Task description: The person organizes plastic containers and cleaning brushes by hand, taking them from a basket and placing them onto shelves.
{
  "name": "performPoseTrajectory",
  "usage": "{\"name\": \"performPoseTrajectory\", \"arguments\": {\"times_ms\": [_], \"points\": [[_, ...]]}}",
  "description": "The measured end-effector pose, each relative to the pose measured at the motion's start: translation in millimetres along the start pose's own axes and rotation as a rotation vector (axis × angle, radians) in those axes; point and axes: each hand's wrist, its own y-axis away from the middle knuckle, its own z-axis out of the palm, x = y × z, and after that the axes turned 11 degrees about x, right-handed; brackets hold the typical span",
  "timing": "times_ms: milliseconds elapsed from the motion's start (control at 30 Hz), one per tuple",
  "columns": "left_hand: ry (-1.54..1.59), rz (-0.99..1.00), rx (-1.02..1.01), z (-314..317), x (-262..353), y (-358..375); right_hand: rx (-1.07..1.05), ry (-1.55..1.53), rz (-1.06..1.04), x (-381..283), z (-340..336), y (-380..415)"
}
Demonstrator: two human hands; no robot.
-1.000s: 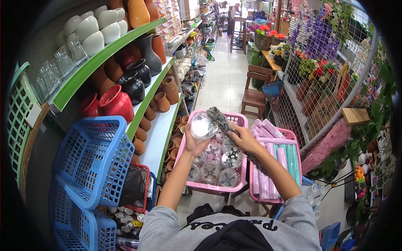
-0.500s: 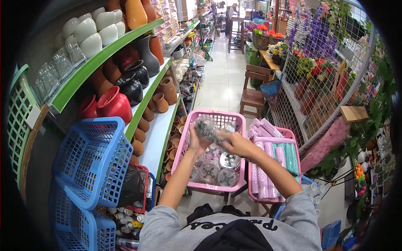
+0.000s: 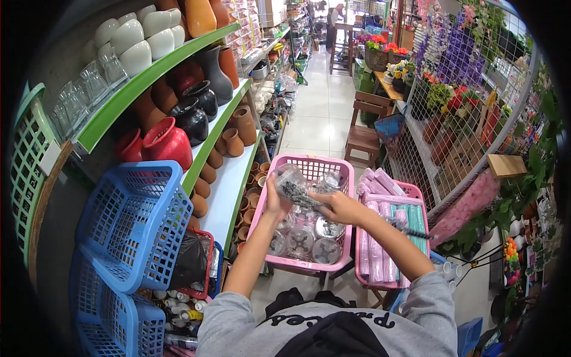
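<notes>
My left hand is wrapped round a clear container with dark, mottled contents, held above the pink basket. Closed at the container's right side, my right hand grips a dark, fuzzy strand whose end sticks out to the right past my forearm. Below my hands, the pink basket holds several clear round containers. To its right, a second pink basket carries wrapped pink and teal bundles.
Shelves with pots, red and black vases and white bowls line the left. Blue baskets stand at lower left. A wooden chair and a wire rack with artificial flowers are on the right. A person is far down the aisle.
The dark strand now shows stretched out to the right beyond my right forearm. My hands stay at the container, which is slightly more tilted. The view has shifted a little.
</notes>
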Motion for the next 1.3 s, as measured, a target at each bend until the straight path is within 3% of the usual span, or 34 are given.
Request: {"name": "performPoseTrajectory", "arguments": {"times_ms": [133, 167, 233, 267, 300, 367, 433, 500, 567, 633, 700, 767, 867, 967, 1033, 1133, 1200, 1300], "points": [[0.034, -0.024, -0.047, -3.4, -2.9, 6.0, -0.139, 0.342, 0.223, 9.9, -31.5, -11.2], [0.022, -0.025, -0.033, -1.6, -7.8, 5.3, -0.139, 0.341, 0.223, 15.3, -24.2, -11.9], [0.067, -0.055, 0.002, 6.0, -8.8, 6.2, 0.201, 0.237, 0.031, 12.6, -6.7, -16.1], [0.088, -0.069, 0.039, 7.2, -9.4, 3.5, 0.207, 0.144, 0.061, -0.2, -4.6, -13.6], [0.110, -0.082, 0.077, 6.9, -10.9, 0.0, 0.083, 0.025, 0.193, -10.4, -2.5, -14.1], [0.143, -0.044, 0.018, -1.3, -5.0, -7.6, 0.114, -0.037, 0.028, -8.5, 11.3, -4.7], [0.076, 0.066, -0.058, -0.2, 4.7, -2.0, 0.017, 0.087, 0.041, -9.1, -8.4, -1.6], [0.123, 0.029, -0.096, 1.7, 3.5, 4.0, -0.084, 0.207, 0.053, -2.8, -23.1, -3.5], [0.084, -0.049, 0.043, 4.7, -4.0, 6.1, 0.032, 0.430, 0.154, 7.1, -26.7, -8.1], [0.108, -0.080, 0.051, -2.4, -15.2, -3.7, 0.067, 0.452, 0.101, 13.5, -5.3, -4.9], [0.165, -0.040, -0.011, 0.1, -18.9, -8.4, 0.093, 0.211, 0.025, 6.8, 17.5, 0.6], [0.179, -0.054, -0.025, -1.0, -12.8, -6.5, 0.134, 0.216, -0.003, 0.2, 17.5, 7.1], [0.090, -0.071, 0.014, 1.1, -11.3, 3.4, 0.044, 0.410, 0.232, 12.8, -10.1, 2.6], [0.154, -0.072, 0.060, 2.3, -15.4, -0.5, 0.220, 0.259, 0.062, 2.1, 1.6, 6.8], [0.158, -0.093, 0.084, 4.7, -16.9, -5.5, 0.139, 0.229, 0.004, -2.7, 21.9, 13.5], [0.230, -0.059, -0.045, 2.3, -10.0, -3.6, 0.171, 0.268, 0.050, 2.7, 18.2, 13.2], [0.139, -0.064, 0.070, 1.6, -8.1, 3.4, 0.104, 0.338, 0.211, 9.5, 1.1, 18.1], [0.182, -0.105, 0.121, 9.0, -12.0, 6.7, 0.136, 0.447, 0.202, 5.1, 2.5, 27.3]]}}
